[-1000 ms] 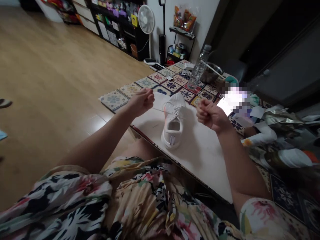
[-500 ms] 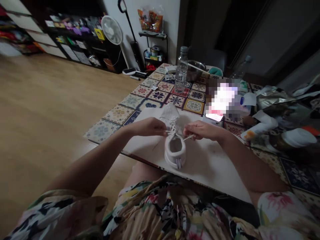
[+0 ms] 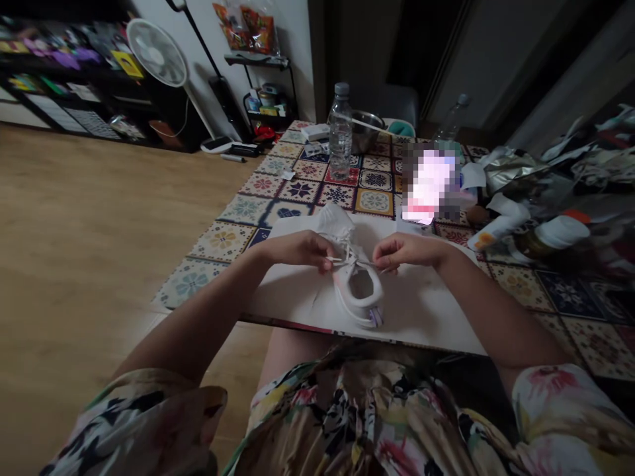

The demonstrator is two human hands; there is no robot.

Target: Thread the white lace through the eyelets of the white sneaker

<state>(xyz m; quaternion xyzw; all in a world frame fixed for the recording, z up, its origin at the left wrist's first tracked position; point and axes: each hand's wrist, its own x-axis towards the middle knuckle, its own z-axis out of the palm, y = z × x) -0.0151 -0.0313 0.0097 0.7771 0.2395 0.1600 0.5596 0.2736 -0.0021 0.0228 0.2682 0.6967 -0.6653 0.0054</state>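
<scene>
A white sneaker (image 3: 342,308) stands on a white sheet (image 3: 426,317) at the table's near edge, its toe pointing away from me and its heel towards me. White shoelaces (image 3: 351,256) cross over its tongue. My left hand (image 3: 308,250), on the left of the shoe, is closed with a lace pinched between thumb and fingers. On the other side my right hand (image 3: 397,252) is closed too, pinching the other lace end near the shoe's opening. Between the hands the laces are drawn out to both sides.
On the patterned tablecloth (image 3: 238,208) stand a clear plastic bottle (image 3: 340,142) and a metal bowl (image 3: 368,135). A lit phone (image 3: 426,188), blurred out, is beyond my right hand. A spray bottle (image 3: 499,228) and a white-lidded jar (image 3: 558,238) crowd the right side.
The view has turned to the right. The shoe's heel has swung right, so the shoe now sits at a slant. Both hands keep hold of the laces.
</scene>
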